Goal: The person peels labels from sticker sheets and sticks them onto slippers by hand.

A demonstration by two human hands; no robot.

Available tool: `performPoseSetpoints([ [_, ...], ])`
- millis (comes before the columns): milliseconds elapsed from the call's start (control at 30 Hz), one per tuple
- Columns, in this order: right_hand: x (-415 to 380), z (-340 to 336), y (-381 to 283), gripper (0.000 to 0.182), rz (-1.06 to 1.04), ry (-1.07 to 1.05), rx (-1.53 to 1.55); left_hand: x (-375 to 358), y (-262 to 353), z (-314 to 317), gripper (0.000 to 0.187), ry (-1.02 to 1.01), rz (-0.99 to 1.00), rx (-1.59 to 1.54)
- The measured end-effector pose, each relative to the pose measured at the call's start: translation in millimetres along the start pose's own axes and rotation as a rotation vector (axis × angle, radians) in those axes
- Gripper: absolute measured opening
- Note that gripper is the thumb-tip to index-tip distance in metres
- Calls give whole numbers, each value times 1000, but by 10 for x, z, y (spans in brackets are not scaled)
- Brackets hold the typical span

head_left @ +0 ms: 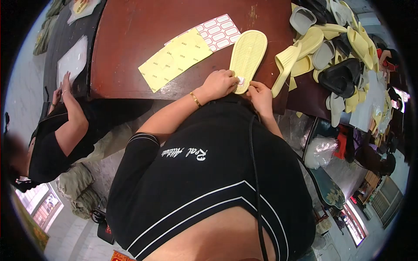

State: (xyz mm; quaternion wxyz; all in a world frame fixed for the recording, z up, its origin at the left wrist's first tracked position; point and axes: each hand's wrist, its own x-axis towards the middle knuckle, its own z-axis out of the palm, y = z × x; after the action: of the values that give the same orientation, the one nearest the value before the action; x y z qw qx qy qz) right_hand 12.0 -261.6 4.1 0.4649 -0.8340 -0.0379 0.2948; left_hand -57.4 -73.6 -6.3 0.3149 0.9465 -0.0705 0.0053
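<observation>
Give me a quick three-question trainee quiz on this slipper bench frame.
1. True or false: the yellow slipper lies sole up on the table.
2. Which hand presses the small sticker at the heel? A left hand B right hand C co-worker's hand
3. Fill in: the sticker sheet beyond the yellow sheets is white and ____.

Key: 1 true; 2 A; 3 red.

A pale yellow slipper [247, 59] lies sole-up on the dark red surface [130, 39]; the left hand [220, 83] and right hand [260, 95] press a small white label [241, 80] at its heel, beside a slipper pile [335, 43]
</observation>
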Motion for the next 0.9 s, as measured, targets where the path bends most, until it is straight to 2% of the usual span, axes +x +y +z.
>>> performPoseSetpoints([
  [100, 74, -96, 150, 21, -83, 71, 156, 14, 17, 1, 23, 51, 43, -5],
  [167, 61, -157, 70, 20, -181, 272, 150, 14, 19, 11, 21, 88, 68, 1],
  [200, 42, -220, 22, 19, -177, 331, 134, 18, 12, 9, 22, 33, 60, 1],
  [267, 113, -311, 60, 18, -327, 499, 78, 27, 10, -14, 23, -17, 56, 4],
  [300, 134, -393, 74, 28, -271, 505, 33, 24, 16, -27, 27, 56, 5, -43],
  [333, 185, -434, 114, 28, -278, 511, 34, 35, 30, -43, 31, 129, -44, -90],
  [367, 257, -445, 189, 36, -337, 644, -33, 56, 49, -57, 31, 134, -37, -88],
  [400, 326, -472, 258, 44, -398, 777, -101, 87, 67, -76, 36, 218, -200, -150],
  [433, 335, -530, 250, 60, -390, 770, -266, 131, 73, -97, 42, 303, -362, -215],
  [467, 349, -531, 244, 60, -402, 779, -266, 166, 41, -92, 71, 271, -500, -327],
  [500, 365, -509, 235, 67, -293, 735, -277, 195, 17, -33, 71, 283, -490, -328],
  [533, 395, -509, 191, 75, -188, 689, -287, 217, -12, 67, 82, 266, -543, -287],
  [567, 624, -536, 490, 84, -199, 569, -168, 261, -26, 118, 93, 253, -595, -245],
  [600, 658, -502, 496, 78, -197, 554, -130, 308, -1, 118, 107, 173, -642, -286],
  [667, 651, -413, 500, 70, -220, 542, -54, 362, 22, 166, 107, 162, -617, -296],
  [733, 433, -425, 138, 68, -174, 443, 111, 386, 76, 115, 110, 108, -675, -362],
  [800, 471, -471, 232, 58, -129, 495, 17, 389, -22, 229, 112, 142, -679, -424],
  [900, 513, -656, 381, 49, -74, 517, 17, 375, -255, 497, 84, 278, -622, -644],
])
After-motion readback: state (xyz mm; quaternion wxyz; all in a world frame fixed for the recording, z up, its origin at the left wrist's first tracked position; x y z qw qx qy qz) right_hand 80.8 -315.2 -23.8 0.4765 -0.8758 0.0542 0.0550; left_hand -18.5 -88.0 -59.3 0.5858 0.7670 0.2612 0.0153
